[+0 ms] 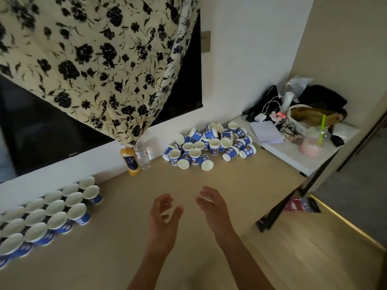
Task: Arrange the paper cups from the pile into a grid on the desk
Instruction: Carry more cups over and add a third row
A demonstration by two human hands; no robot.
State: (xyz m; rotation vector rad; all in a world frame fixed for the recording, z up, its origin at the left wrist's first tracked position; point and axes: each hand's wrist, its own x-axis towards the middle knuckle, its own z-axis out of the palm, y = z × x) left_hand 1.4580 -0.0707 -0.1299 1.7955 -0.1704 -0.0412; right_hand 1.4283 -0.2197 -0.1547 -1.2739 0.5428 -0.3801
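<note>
A pile of blue-and-white paper cups (209, 143) lies jumbled against the wall at the back of the wooden desk (188, 258), most of them on their sides. At the left, several upright cups form a grid (48, 216) in rows that run off the left edge. My left hand (164, 222) and my right hand (213, 210) hover side by side over the middle of the desk, between grid and pile. Both hold nothing, and their fingers are loosely curled and spread.
A yellow juice bottle (130, 162) and a clear water bottle (143, 154) stand by the wall left of the pile. A white side table (314, 158) at the right carries a pink drink (312, 143), cables, paper and bags. A floral cloth (94, 59) hangs over a dark screen.
</note>
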